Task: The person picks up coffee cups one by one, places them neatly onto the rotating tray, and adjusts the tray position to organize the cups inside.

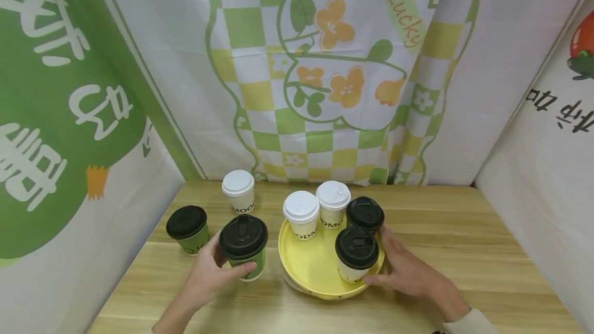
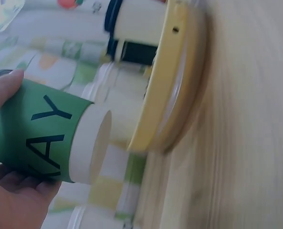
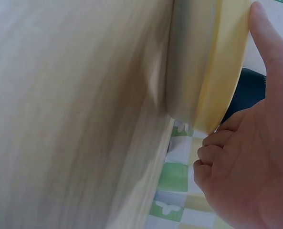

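Observation:
My left hand [image 1: 218, 267] grips a green paper cup with a black lid [image 1: 243, 249] just left of the round yellow tray [image 1: 311, 267]. In the left wrist view the green cup [image 2: 36, 133] lies in my left hand's fingers [image 2: 7, 191], its base towards the tray [image 2: 167, 81]. My right hand [image 1: 399, 267] holds the tray's right rim, beside a black-lidded white cup [image 1: 356, 256]. In the right wrist view its thumb [image 3: 267, 43] lies along the tray rim [image 3: 222, 71], the other fingers curled below.
The tray also carries two white-lidded cups [image 1: 301, 213] [image 1: 333, 202] and a second black-lidded cup [image 1: 365, 215]. A white-lidded cup [image 1: 238, 189] and a green black-lidded cup [image 1: 187, 228] stand on the wooden table [image 1: 464, 251]. Printed cloth walls close in three sides.

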Demonstrator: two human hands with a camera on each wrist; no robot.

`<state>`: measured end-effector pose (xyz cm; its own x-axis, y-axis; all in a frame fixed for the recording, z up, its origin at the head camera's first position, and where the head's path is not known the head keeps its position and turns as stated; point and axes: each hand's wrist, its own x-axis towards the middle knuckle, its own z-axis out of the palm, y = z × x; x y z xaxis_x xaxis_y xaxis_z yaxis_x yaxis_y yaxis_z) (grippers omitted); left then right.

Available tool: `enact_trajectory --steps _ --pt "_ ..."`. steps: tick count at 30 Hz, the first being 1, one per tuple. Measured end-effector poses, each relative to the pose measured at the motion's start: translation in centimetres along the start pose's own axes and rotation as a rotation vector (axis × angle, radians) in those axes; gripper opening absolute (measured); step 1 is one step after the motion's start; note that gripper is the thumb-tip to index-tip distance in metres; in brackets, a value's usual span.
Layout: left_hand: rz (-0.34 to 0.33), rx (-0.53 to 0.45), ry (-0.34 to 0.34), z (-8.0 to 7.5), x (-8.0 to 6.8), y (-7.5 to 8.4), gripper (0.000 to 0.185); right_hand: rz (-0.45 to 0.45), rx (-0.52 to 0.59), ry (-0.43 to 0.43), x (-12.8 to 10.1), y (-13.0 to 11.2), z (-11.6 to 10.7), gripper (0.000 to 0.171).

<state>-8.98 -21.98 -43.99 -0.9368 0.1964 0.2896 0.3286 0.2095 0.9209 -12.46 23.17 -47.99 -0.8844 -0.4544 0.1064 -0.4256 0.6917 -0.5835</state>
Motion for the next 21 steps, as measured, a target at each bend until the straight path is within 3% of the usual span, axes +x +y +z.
enact_trajectory --steps 11,16,21 --pt "0.0 -0.102 -0.045 7.0 2.9 -0.3 0.079 0.006 -0.071 -0.009 -0.5 -0.2 0.2 0.13" --pt "0.008 -0.118 -0.038 9.2 3.7 -0.5 0.082 0.019 -0.071 -0.012 -0.6 -0.3 0.1 0.132" --pt "-0.031 -0.11 -0.034 10.9 4.0 -0.9 0.082 0.038 -0.063 -0.024 -0.5 -0.3 0.2 0.132"
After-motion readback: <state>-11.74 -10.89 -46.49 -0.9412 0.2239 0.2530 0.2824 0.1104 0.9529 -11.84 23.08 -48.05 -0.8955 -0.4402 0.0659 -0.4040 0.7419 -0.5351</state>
